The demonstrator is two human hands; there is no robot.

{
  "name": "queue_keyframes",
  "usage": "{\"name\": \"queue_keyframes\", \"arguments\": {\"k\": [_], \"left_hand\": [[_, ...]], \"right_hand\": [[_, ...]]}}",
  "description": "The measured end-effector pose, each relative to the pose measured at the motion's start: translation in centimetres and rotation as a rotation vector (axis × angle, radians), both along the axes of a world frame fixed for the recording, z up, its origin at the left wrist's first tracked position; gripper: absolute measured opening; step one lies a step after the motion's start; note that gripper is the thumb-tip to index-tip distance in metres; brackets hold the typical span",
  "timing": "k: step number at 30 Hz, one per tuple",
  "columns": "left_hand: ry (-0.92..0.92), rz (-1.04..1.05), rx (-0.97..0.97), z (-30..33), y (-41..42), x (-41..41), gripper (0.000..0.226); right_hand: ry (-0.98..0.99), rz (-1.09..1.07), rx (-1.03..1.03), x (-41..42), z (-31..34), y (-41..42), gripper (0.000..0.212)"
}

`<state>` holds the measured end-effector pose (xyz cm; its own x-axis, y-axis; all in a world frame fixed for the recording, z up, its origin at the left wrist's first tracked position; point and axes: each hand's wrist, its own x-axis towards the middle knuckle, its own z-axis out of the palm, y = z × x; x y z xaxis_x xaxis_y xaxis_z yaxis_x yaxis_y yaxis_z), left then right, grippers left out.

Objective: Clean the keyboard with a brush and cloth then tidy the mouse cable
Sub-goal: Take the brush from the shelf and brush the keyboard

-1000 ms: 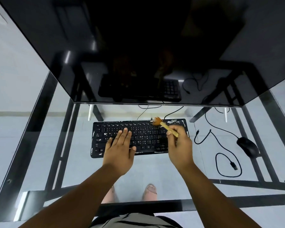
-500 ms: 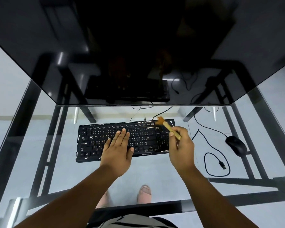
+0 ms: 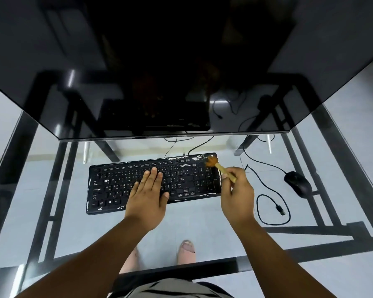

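Observation:
A black keyboard lies on the glass desk in front of me. My left hand rests flat on its middle keys, fingers together and holding nothing. My right hand grips a small wooden brush by its handle. The orange bristles touch the keyboard's far right corner by the number pad. A black mouse sits to the right. Its cable runs loose over the glass and ends in a loop with a USB plug. No cloth is in view.
A large dark monitor hangs over the back of the glass desk, close above the keyboard's far edge. The black desk frame and my feet show through the glass. Other thin cables trail behind the keyboard.
The brush has shifted right along the keyboard's top row to the far right corner. My left hand stays flat on the keys. The view has drifted, so the keyboard sits more to the left.

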<state>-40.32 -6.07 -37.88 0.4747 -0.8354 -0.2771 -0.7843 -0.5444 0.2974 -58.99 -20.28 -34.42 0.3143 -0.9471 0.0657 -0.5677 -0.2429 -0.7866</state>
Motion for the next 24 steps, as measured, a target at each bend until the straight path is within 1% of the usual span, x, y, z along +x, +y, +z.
{"name": "queue_keyframes", "arguments": {"k": [2,3,4,6,7,8,10,12,13,15,16,17,19,20,21,22,23,24], "left_hand": [[0.001,0.0,-0.004,0.1,-0.1,0.0,0.063],[0.004,0.002,-0.006,0.1,-0.1,0.0,0.063],[0.008,0.004,-0.005,0.2,-0.1,0.0,0.063],[0.013,0.01,-0.001,0.2,-0.1,0.0,0.063],[0.013,0.014,-0.001,0.2,-0.1,-0.1,0.063],[0.015,0.016,-0.003,0.2,-0.1,-0.1,0.063],[0.019,0.015,-0.003,0.3,0.0,-0.2,0.063],[0.022,0.009,-0.002,0.4,0.2,-0.2,0.063],[0.026,0.007,-0.005,0.4,0.2,-0.1,0.063],[0.039,0.012,-0.02,0.4,0.4,0.0,0.063],[0.044,0.016,-0.027,0.4,0.5,0.0,0.064],[0.045,0.016,-0.028,0.4,0.6,0.0,0.064],[0.038,0.007,-0.019,0.4,0.8,0.1,0.064],[0.035,0.004,-0.017,0.5,0.9,0.2,0.063],[0.036,0.003,-0.015,0.6,1.0,0.2,0.063],[0.038,0.004,-0.012,0.6,1.1,0.3,0.063],[0.044,0.009,-0.011,0.7,1.1,0.3,0.063],[0.052,0.017,-0.013,0.8,1.2,0.4,0.063]], "right_hand": [[-0.033,0.118,0.029,0.0,0.3,0.3,0.006],[-0.004,0.168,0.029,-0.1,0.3,0.5,0.006],[0.039,0.168,0.013,-0.2,0.2,0.6,0.006],[0.069,0.045,-0.018,-0.5,0.1,0.4,0.005],[0.038,-0.01,-0.017,-0.5,0.2,0.3,0.005],[-0.007,-0.018,-0.003,-0.6,0.2,0.3,0.006],[-0.083,0.096,0.054,-0.3,0.4,0.6,0.01],[-0.045,0.231,0.086,0.0,0.2,1.0,0.011],[0.005,0.232,0.073,0.0,0.0,1.1,0.01],[0.05,0.089,0.025,0.1,-0.2,0.9,0.007],[0.024,0.023,0.012,0.2,-0.2,0.8,0.007],[-0.017,0.016,0.012,0.3,-0.1,0.7,0.007],[-0.068,0.153,0.039,1.0,0.2,1.1,0.008],[-0.038,0.236,0.041,1.4,0.2,1.4,0.008],[0.021,0.27,0.017,1.5,0.1,1.7,0.009],[0.073,0.242,-0.013,1.7,0.0,1.8,0.009],[0.101,0.163,-0.044,1.8,-0.1,1.7,0.009],[0.089,0.081,-0.061,1.8,0.0,1.7,0.009]]}}
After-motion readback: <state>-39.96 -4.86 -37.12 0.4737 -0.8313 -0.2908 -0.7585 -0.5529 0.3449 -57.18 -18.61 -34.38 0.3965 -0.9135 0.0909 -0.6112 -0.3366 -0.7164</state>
